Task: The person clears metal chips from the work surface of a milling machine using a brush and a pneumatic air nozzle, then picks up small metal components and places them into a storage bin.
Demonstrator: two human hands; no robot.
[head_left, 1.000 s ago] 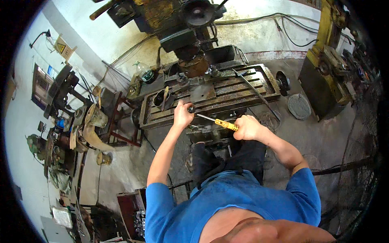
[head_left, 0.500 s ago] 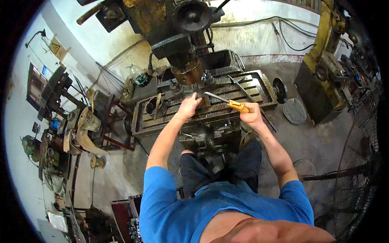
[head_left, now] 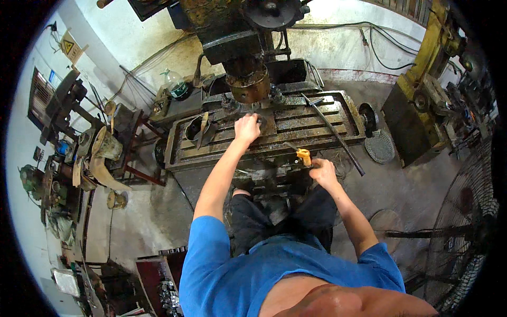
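Observation:
Under the drilling or milling machine's spindle [head_left: 248,87], my left hand [head_left: 247,128] is closed at the slotted metal table [head_left: 311,134]. A small dark piece shows at its fingertips, too hidden to name. My right hand [head_left: 324,173] is lower, in front of the table's near edge. Its curled fingers are at the lower end of a yellow air blow gun [head_left: 303,154], whose thin nozzle points up and left. On the table's right side lies a long T-shaped bar [head_left: 335,132], its end jutting past the near edge.
A dark cut-open container [head_left: 198,129] with a brush-like tool stands on the table's left. Behind is a clear plastic bottle [head_left: 175,84]. A round grate [head_left: 379,146] and a yellow machine [head_left: 417,100] stand right; a large fan [head_left: 459,227] is nearer. A cluttered bench [head_left: 100,148] lines the left.
My right hand has lowered the blow gun toward me, away from the spindle, and holds it nearer its lower end. My left hand has curled shut under the spindle. The view has shifted slightly.

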